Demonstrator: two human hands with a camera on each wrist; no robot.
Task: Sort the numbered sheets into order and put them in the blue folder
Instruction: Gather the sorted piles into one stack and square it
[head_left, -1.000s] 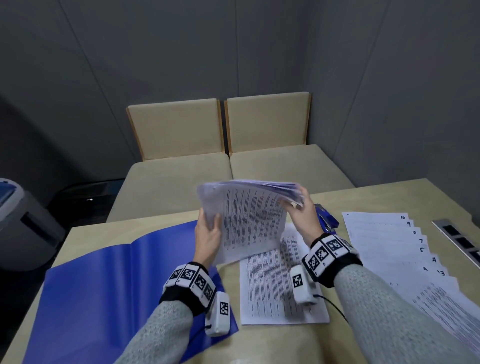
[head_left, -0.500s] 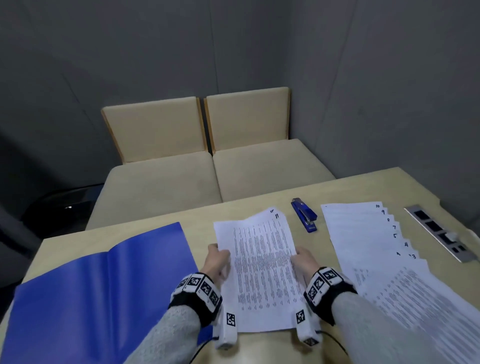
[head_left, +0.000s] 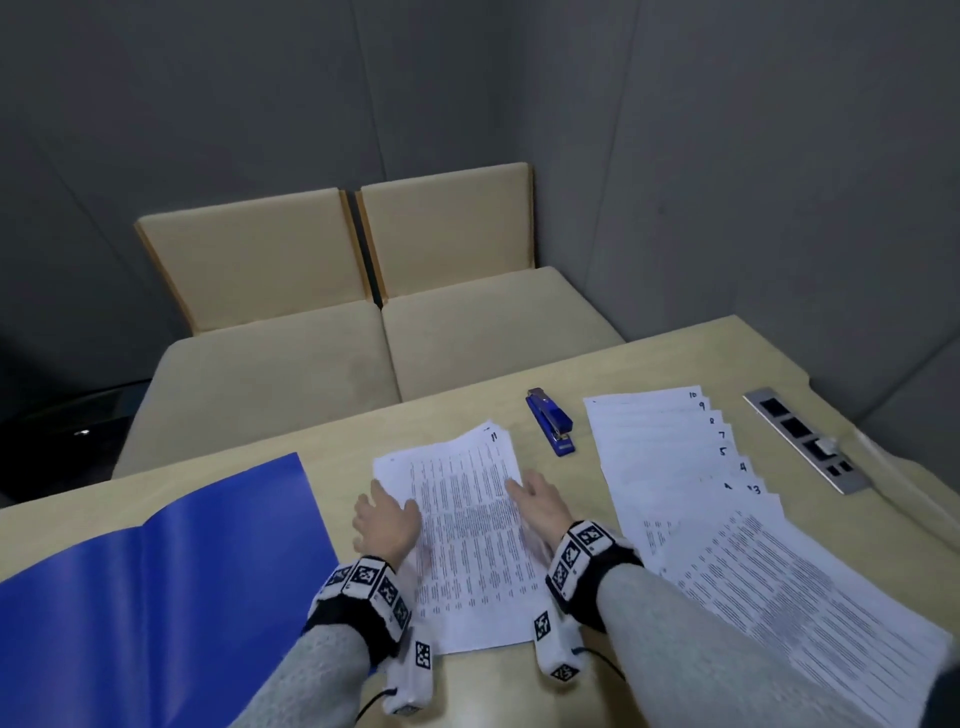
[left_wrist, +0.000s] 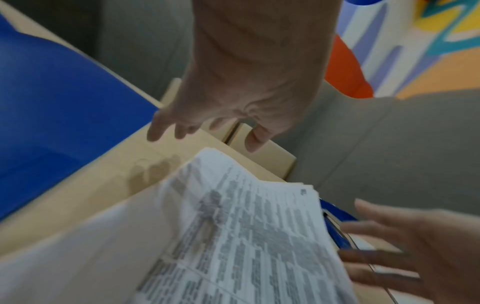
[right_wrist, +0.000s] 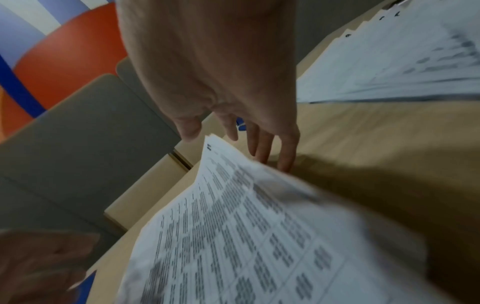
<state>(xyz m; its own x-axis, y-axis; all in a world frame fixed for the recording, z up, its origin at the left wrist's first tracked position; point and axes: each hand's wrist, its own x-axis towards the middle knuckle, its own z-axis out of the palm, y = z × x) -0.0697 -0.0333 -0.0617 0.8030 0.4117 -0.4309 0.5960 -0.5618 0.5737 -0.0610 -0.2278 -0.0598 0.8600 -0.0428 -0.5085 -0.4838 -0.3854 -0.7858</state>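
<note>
A stack of printed sheets (head_left: 467, 530) lies flat on the table in front of me, its top sheet marked 11 at the far corner. My left hand (head_left: 387, 519) is at the stack's left edge and my right hand (head_left: 537, 504) at its right edge. Both have straight, spread fingers and hold nothing. In the left wrist view my left hand (left_wrist: 221, 115) hovers just above the table beside the stack (left_wrist: 246, 236). The right wrist view shows my right hand (right_wrist: 233, 127) likewise above the stack (right_wrist: 246, 226). The blue folder (head_left: 156, 597) lies open on the left.
Several numbered sheets (head_left: 701, 493) are fanned out on the right, with 10 farthest. A blue stapler (head_left: 550, 428) lies between the stack and the fan. A metal socket strip (head_left: 808, 439) is set in the table's right side. Beige bench seats (head_left: 363, 338) stand beyond the far edge.
One second ago both hands held the stack raised above a sheet on the table. They laid it down flat, then let go and opened at its sides.
</note>
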